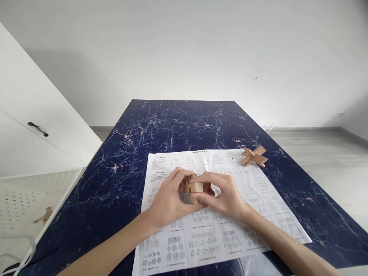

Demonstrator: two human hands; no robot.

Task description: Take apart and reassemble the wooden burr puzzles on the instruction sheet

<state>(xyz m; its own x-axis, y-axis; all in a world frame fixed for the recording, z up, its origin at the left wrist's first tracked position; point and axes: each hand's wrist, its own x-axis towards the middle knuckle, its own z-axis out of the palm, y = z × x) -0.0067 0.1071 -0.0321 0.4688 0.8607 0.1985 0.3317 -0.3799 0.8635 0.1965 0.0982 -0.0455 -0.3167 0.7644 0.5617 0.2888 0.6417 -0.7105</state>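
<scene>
Between my two hands is a light wooden interlocking puzzle [196, 187] made of notched blocks, with a dark mark on its top piece. My left hand [172, 193] curls around its left side, thumb below and fingers above. From the right, my right hand [224, 191] pinches it between thumb and fingers. Parts of the puzzle are hidden behind the fingers. Both hands are over a large printed instruction sheet [212, 249] with rows of small diagrams.
A second wooden cross-shaped puzzle [254, 156] lies at the sheet's upper right corner. The dark blue marbled table [178, 122] stands before a white wall. At left are a white cabinet [43, 96], a perforated white surface [17, 203] with another wooden cross [43, 216], and a white cable [31, 241].
</scene>
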